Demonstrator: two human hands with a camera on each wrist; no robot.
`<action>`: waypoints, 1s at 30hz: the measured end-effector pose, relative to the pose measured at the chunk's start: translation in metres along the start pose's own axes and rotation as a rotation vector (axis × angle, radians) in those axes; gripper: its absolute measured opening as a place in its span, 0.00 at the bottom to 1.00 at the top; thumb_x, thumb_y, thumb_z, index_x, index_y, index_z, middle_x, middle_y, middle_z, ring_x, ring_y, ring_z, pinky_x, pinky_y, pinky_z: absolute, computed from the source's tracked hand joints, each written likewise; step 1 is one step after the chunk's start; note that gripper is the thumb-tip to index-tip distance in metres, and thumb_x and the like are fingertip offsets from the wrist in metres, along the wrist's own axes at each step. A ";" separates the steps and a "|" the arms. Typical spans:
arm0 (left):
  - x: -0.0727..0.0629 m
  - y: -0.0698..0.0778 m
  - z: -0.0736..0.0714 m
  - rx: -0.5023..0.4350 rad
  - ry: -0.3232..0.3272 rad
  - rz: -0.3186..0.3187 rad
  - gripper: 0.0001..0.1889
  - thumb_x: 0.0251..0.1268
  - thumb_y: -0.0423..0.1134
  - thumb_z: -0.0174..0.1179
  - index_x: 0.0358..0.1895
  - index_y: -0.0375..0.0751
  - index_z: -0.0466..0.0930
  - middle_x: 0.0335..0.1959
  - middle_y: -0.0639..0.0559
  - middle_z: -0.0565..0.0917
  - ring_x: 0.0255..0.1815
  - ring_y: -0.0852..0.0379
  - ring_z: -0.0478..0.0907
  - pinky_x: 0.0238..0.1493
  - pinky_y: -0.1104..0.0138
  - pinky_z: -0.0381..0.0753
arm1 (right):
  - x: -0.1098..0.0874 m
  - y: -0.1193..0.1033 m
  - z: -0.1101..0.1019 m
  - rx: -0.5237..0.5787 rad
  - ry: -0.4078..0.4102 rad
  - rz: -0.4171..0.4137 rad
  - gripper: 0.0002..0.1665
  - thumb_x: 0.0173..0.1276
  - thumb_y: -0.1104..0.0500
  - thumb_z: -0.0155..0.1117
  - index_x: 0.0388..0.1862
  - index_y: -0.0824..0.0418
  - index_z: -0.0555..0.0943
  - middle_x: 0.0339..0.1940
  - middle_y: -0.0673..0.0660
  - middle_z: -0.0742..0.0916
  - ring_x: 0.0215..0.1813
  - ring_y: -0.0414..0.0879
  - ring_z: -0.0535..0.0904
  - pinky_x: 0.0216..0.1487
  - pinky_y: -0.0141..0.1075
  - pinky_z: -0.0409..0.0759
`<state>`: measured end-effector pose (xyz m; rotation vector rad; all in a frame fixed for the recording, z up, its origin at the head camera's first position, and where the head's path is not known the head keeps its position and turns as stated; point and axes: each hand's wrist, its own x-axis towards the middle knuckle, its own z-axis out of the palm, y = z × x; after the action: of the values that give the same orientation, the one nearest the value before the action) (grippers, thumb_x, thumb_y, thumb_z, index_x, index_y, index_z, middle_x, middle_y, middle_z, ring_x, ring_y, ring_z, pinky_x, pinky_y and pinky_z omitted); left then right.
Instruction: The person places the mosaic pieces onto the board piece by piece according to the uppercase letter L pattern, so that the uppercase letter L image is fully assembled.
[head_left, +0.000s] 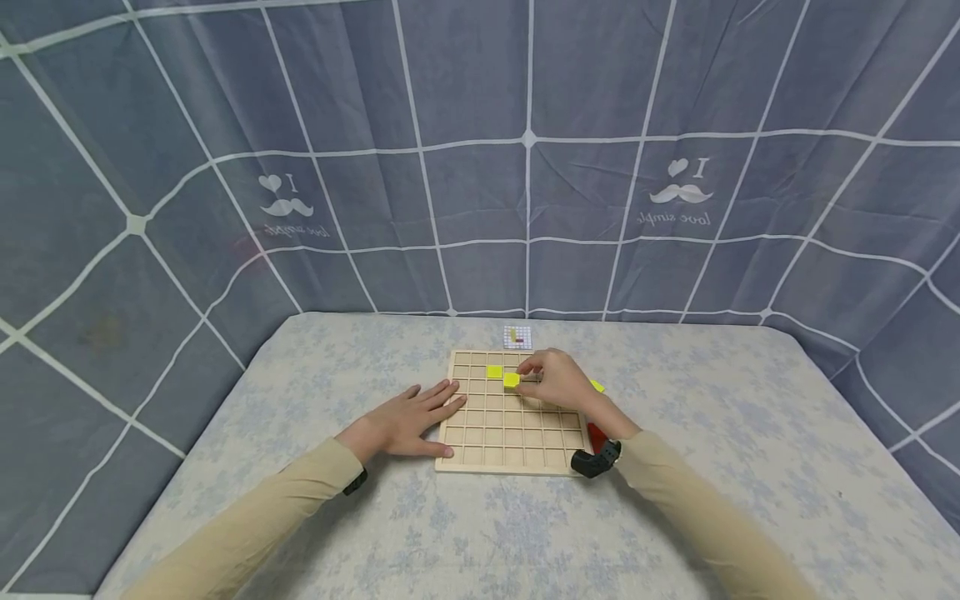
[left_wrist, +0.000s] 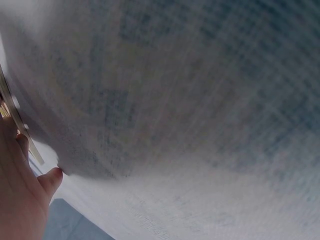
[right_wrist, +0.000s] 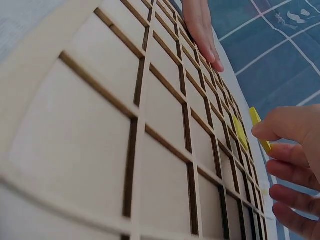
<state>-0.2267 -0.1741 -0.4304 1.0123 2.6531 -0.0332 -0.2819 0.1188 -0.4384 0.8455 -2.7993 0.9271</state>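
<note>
A wooden board [head_left: 512,469] divided into a grid of square cells lies on the table. My left hand [head_left: 411,423] rests with spread, straight fingers over the board's left edge; its thumb also shows in the left wrist view. Between thumb and fingers my right hand [head_left: 564,383] pinches a yellow square tile [head_left: 512,381] over the upper part of the grid. The right wrist view shows this held tile [right_wrist: 260,131] tilted above the cells. Another yellow tile [head_left: 494,372] sits in a cell just left of it.
Behind the board lies a small printed grid card [head_left: 517,337] with coloured squares. A yellow piece [head_left: 597,386] and a red piece [head_left: 596,437] lie at the board's right, partly hidden by the right arm. A grey-blue curtain [head_left: 480,200] surrounds the patterned tablecloth [head_left: 360,350].
</note>
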 end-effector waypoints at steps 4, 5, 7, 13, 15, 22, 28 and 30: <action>0.001 0.000 0.001 0.000 -0.005 0.000 0.46 0.64 0.72 0.44 0.79 0.55 0.41 0.80 0.51 0.39 0.81 0.51 0.37 0.76 0.44 0.48 | 0.007 -0.004 0.006 -0.002 -0.018 0.004 0.15 0.56 0.52 0.73 0.41 0.57 0.88 0.40 0.52 0.89 0.41 0.45 0.82 0.43 0.38 0.81; 0.001 -0.001 0.001 0.003 -0.008 -0.002 0.46 0.64 0.72 0.43 0.79 0.56 0.40 0.80 0.51 0.38 0.81 0.51 0.37 0.76 0.45 0.48 | 0.009 -0.005 0.007 -0.003 -0.024 0.005 0.15 0.57 0.52 0.73 0.41 0.57 0.88 0.41 0.53 0.89 0.41 0.45 0.82 0.43 0.38 0.81; 0.002 -0.001 0.002 0.002 -0.007 -0.003 0.46 0.64 0.73 0.43 0.79 0.56 0.39 0.80 0.52 0.38 0.81 0.52 0.37 0.76 0.45 0.48 | 0.011 -0.006 0.010 0.003 -0.031 0.006 0.15 0.56 0.53 0.73 0.41 0.58 0.88 0.41 0.53 0.89 0.41 0.45 0.82 0.43 0.38 0.81; 0.002 0.000 0.000 -0.007 0.004 0.005 0.46 0.64 0.72 0.43 0.79 0.55 0.40 0.80 0.52 0.39 0.81 0.51 0.38 0.76 0.44 0.48 | 0.016 -0.009 0.016 -0.018 -0.035 0.004 0.15 0.55 0.54 0.73 0.40 0.59 0.88 0.38 0.53 0.89 0.38 0.42 0.81 0.41 0.35 0.80; 0.002 0.000 0.000 -0.009 0.007 0.012 0.46 0.64 0.72 0.44 0.79 0.55 0.41 0.80 0.51 0.40 0.81 0.51 0.39 0.75 0.44 0.49 | 0.017 -0.009 0.017 -0.032 -0.035 0.006 0.15 0.55 0.54 0.73 0.40 0.59 0.88 0.38 0.53 0.89 0.37 0.41 0.81 0.40 0.34 0.80; 0.001 0.000 -0.001 -0.012 0.008 0.009 0.46 0.64 0.71 0.45 0.79 0.54 0.42 0.80 0.50 0.40 0.81 0.50 0.39 0.75 0.44 0.49 | 0.019 -0.011 0.020 -0.057 -0.041 0.007 0.13 0.54 0.54 0.74 0.38 0.58 0.88 0.36 0.52 0.89 0.36 0.41 0.83 0.40 0.35 0.81; 0.000 0.000 -0.002 -0.016 0.008 0.006 0.46 0.64 0.71 0.45 0.79 0.53 0.42 0.80 0.50 0.41 0.81 0.50 0.39 0.75 0.44 0.49 | 0.021 -0.014 0.021 -0.052 -0.044 0.007 0.13 0.53 0.55 0.74 0.37 0.58 0.88 0.36 0.53 0.89 0.35 0.41 0.82 0.39 0.35 0.81; 0.000 0.000 -0.002 -0.017 0.006 0.004 0.46 0.64 0.71 0.45 0.79 0.53 0.42 0.80 0.50 0.41 0.81 0.50 0.39 0.75 0.44 0.49 | 0.021 -0.015 0.021 -0.051 -0.043 0.005 0.13 0.53 0.55 0.74 0.37 0.58 0.89 0.36 0.53 0.89 0.34 0.41 0.82 0.38 0.35 0.81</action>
<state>-0.2270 -0.1741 -0.4280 1.0135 2.6521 -0.0073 -0.2897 0.0873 -0.4427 0.8618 -2.8500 0.8447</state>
